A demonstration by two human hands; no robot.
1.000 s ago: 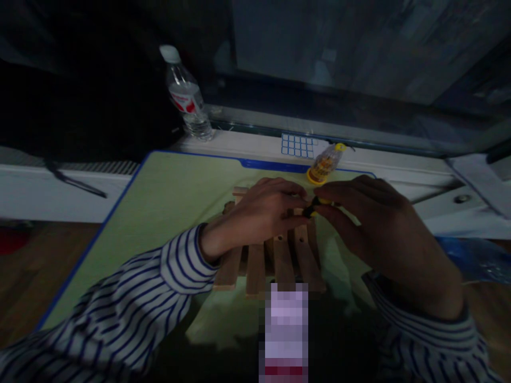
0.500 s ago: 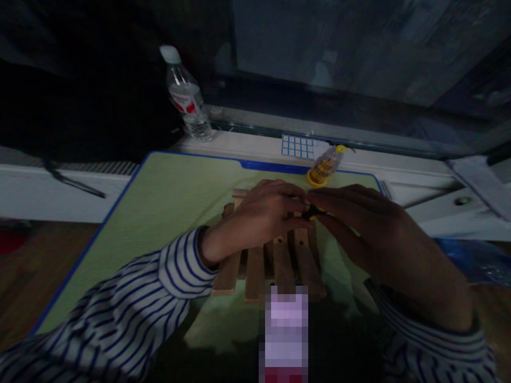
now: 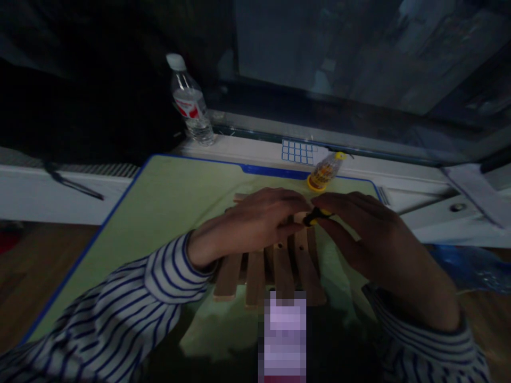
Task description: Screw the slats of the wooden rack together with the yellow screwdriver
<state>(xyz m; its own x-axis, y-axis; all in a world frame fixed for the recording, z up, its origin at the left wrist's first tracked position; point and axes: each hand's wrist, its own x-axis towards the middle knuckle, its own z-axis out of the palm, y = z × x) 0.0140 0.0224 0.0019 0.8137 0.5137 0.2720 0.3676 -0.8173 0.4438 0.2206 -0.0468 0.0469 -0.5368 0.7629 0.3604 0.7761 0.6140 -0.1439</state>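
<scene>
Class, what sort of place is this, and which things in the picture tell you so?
Probably an indoor room, perhaps a home, though I can't be sure: a green table with a blue edge, a white ledge bearing a water bottle, and wood-look floor.

Person: 1 L hand [image 3: 253,221], 1 R hand [image 3: 375,242], 2 striped sleeves [image 3: 120,303]. 1 blk/yel pc. [image 3: 312,217]; 4 wood slat ends [image 3: 282,268] visible, w/ 2 holes [image 3: 280,245]. 1 table [image 3: 159,202], 1 water btl. [image 3: 195,109], 1 yel-ended container [image 3: 325,173], 1 grid sheet [image 3: 297,152], 1 blue bag [image 3: 471,266].
</scene>
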